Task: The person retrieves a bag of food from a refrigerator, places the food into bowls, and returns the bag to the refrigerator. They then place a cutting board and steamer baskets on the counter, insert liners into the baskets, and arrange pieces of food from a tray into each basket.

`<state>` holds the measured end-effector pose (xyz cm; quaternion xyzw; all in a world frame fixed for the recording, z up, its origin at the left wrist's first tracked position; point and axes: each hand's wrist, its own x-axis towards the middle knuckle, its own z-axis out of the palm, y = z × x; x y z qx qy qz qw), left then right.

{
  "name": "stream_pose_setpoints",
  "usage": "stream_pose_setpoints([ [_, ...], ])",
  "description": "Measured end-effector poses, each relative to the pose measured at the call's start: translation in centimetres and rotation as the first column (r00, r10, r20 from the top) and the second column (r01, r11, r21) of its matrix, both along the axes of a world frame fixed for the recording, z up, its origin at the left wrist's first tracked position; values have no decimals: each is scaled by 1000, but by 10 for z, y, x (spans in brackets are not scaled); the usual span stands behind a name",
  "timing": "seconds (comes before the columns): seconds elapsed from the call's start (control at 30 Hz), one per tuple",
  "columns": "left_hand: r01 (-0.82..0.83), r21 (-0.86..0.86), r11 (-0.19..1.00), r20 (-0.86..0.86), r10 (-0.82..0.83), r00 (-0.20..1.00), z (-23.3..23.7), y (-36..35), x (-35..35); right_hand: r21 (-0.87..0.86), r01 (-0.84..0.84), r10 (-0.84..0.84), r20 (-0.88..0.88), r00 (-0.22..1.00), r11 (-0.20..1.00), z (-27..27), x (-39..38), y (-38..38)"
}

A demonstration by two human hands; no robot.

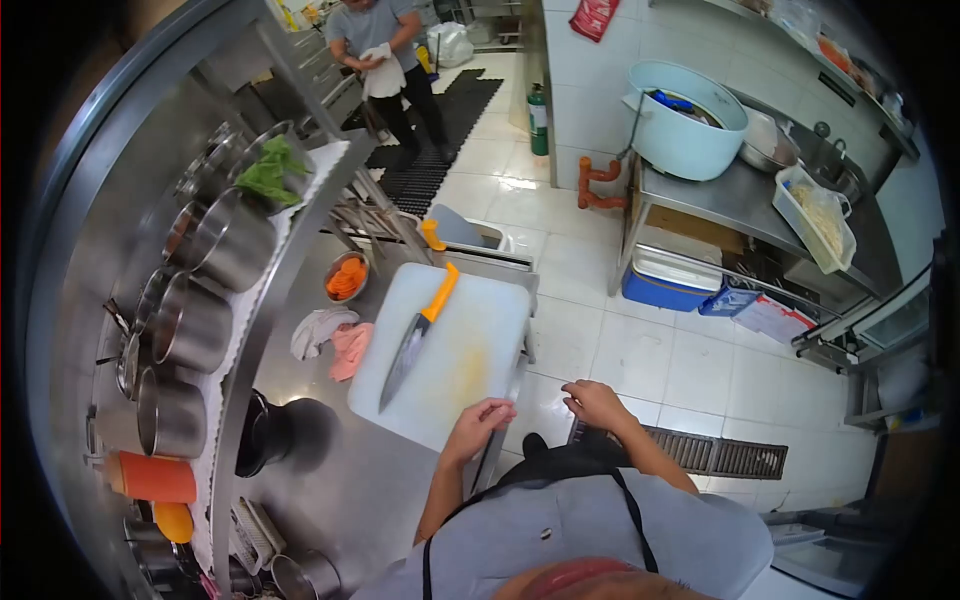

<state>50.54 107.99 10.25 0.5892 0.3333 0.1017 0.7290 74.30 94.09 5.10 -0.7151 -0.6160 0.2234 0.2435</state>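
My left hand [480,428] is over the near right corner of the white cutting board [470,310], its fingers curled together; whether anything small is between them I cannot make out. To its right, my right hand [597,405] hangs above the tiled floor, fingers bent and thumb side toward the left hand, the two hands apart. A knife with a yellow handle [440,293] lies on the board, blade toward the near left. Left of the board are a pink cloth [351,350], a pale cloth [318,332] and a bowl of orange slices [346,277].
Steel pots [193,322] line a shelf [262,330] at the left. A person [385,60] holding a white cloth stands at the back. On the right, a steel table [690,195] bears a large light-blue pot [688,125]. A blue cooler [672,275] sits beneath it.
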Motion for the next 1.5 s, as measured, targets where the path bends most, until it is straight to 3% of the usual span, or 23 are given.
stream_pose_setpoints([
  [0.13, 81, 46, 996, -86, -76, 993, 4, -14, 38, -6, 249, -249, 15, 968, 969, -10, 23, -57],
  [0.2, 136, 18, 991, -65, -135, 989, 2, -22, 63, 31, 276, -276, 8, 961, 961, -12, 36, -78],
  [0.27, 205, 111, 972, -86, -196, 977, 10, -31, 93, -27, 321, -321, -1, 947, 947, -18, 52, -102],
  [0.47, 215, 82, 973, -41, -212, 976, -18, -84, 181, -75, 421, -421, 16, 907, 904, -25, 119, -196],
  [0.6, 170, 19, 985, -174, -164, 971, -52, -132, 220, -45, 532, -531, 33, 847, 845, -47, 174, -265],
  [0.67, 353, 2, 935, -273, -340, 900, -60, -154, 229, -23, 569, -568, 33, 822, 822, -45, 199, -293],
  [0.7, 286, 12, 958, -280, -271, 921, -58, -162, 236, -38, 616, -615, 44, 788, 787, -48, 210, -304],
  [0.77, 451, -59, 890, -263, -450, 854, -55, -175, 241, -86, 648, -641, 97, 761, 757, -50, 228, -316],
  [0.8, 396, -46, 917, -269, -393, 879, -56, -177, 243, -134, 635, -613, 175, 771, 761, -53, 232, -315],
  [0.87, 497, 61, 866, -327, -453, 829, -59, -179, 252, -271, 547, -524, 156, 837, 792, -62, 235, -311],
  [1.0, 522, 81, 849, -358, -464, 810, -61, -173, 279, -395, 271, -284, 27, 958, 878, -73, 223, -292],
  [1.13, 560, 134, 817, -338, -494, 801, -86, -165, 318, -386, 232, -285, -86, 955, 893, -63, 217, -280],
  [1.2, 661, 274, 698, -367, -560, 743, -98, -161, 346, -374, 242, -320, -162, 933, 895, -82, 223, -285],
  [1.27, 691, 257, 676, -383, -585, 715, -107, -155, 373, -388, 234, -306, -135, 942, 891, -84, 241, -298],
  [1.33, 833, 364, 417, -625, -554, 550, -106, -145, 398, -597, 381, -465, 15, 885, 706, -68, 262, -303],
  [1.37, 835, 363, 413, -614, -568, 548, -106, -138, 409, -604, 392, -474, 27, 880, 694, -71, 277, -304],
  [1.43, 918, 339, 208, -767, -504, 397, -93, -120, 435, -622, 470, -478, 171, 862, 626, -88, 299, -323],
  [1.5, 803, 516, 297, -578, -571, 583, -127, -92, 450, -666, 507, -515, 210, 831, 547, -91, 322, -321],
])
